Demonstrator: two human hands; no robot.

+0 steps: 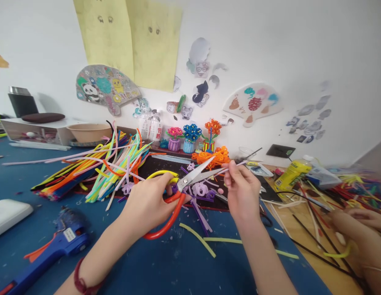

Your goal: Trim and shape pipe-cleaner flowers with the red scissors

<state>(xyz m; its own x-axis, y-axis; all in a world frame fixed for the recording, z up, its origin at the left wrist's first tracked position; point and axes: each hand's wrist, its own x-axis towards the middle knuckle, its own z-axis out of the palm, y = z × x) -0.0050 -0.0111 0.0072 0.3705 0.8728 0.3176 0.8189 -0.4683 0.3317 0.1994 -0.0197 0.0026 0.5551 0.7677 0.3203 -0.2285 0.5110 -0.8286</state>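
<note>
My left hand (pixel 147 203) is closed on the red and yellow handles of a pair of scissors (pixel 193 175). Their blades stand apart and point right toward my right hand (pixel 242 186). That hand pinches a thin pale purple pipe cleaner (pixel 238 164) between its fingertips, just beyond the blade tips. Small purple pipe-cleaner loops (pixel 200 189) and cut bits lie on the dark mat under both hands.
A heap of coloured pipe cleaners (pixel 98 168) lies left. A blue glue gun (pixel 55 246) rests near left. Small pipe-cleaner flower pots (pixel 192 139) and orange flowers (pixel 213 157) stand by the wall. Another person's hands (pixel 359 229) work at the right, beside a yellow glue bottle (pixel 291 173).
</note>
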